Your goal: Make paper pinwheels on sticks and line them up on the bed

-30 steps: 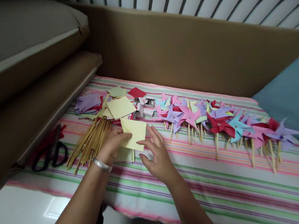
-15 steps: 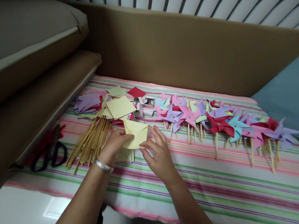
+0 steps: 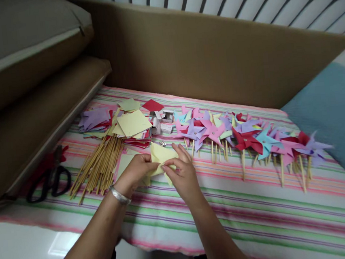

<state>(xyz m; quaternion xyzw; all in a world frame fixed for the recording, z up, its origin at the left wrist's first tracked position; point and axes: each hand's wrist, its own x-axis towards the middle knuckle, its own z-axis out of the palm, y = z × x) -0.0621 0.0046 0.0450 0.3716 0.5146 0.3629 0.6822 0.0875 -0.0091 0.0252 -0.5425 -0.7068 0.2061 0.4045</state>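
A sheet of pale yellow paper (image 3: 160, 152) is held between both hands, its corners bent in toward the middle. My left hand (image 3: 138, 168) pinches it from the left, thumb near the centre; a silver bracelet circles that wrist. From the right, my right hand (image 3: 181, 170) pinches the folded edge with thumb and forefinger, the other fingers raised. Behind the hands lie a stack of square papers (image 3: 133, 124) with a yellow one on top and small opened boxes (image 3: 166, 122). A bundle of thin wooden sticks (image 3: 98, 167) is left of my left hand.
Finished paper pinwheels (image 3: 246, 136) on sticks form a long row at the right. Scissors (image 3: 49, 180) with dark handles lie at the far left, near stacked cushions (image 3: 49, 88). A striped cloth (image 3: 260, 218) covers the surface; a brown panel (image 3: 198, 53) stands behind.
The yellow paper, flatter before, is now folded inward at its middle. My fingers have come closer together over it. The whole view has shifted slightly.
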